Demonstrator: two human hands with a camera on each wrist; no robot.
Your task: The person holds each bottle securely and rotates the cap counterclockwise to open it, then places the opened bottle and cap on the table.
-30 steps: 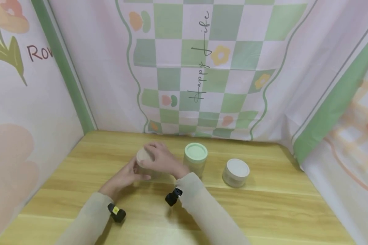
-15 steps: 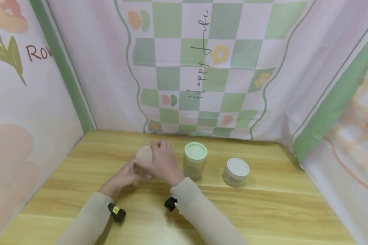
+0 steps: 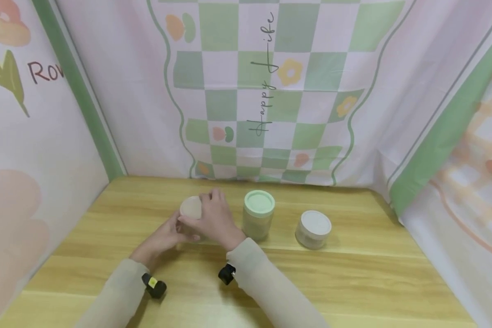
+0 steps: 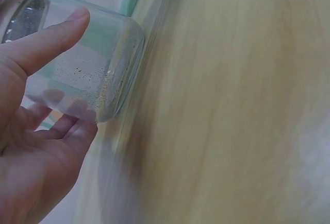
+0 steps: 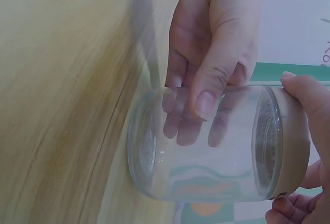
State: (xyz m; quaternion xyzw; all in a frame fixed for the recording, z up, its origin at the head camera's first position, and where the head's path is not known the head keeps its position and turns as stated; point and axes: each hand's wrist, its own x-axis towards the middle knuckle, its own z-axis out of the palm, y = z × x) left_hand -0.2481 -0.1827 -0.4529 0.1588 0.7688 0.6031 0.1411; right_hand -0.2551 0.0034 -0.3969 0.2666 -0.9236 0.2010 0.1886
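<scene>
Nearest you, your two beige sleeves, the left sleeve and the right sleeve, reach in over the wood-grain desk, each with a small black wrist camera at the cuff, a left camera and a right camera. Beyond the cuffs, your left hand is wrapped partway round the side of a clear glass jar, thumb on one side and fingers bent round the other, opened only as wide as the glass. Your right hand is closed in on the jar's beige lid, thumb on one edge and fingers on the opposite one. The jar is at the left of the three containers, lid on its mouth and base down close to the desk; whether it touches the wood you cannot tell. Small dark specks show at the glass near its base. Well to your right stands a short jar with a white lid; a little farther back, between the two, is a taller jar with a pale green lid. Behind the desk hangs a green-and-white checked cloth lettered "Happy Life".
</scene>
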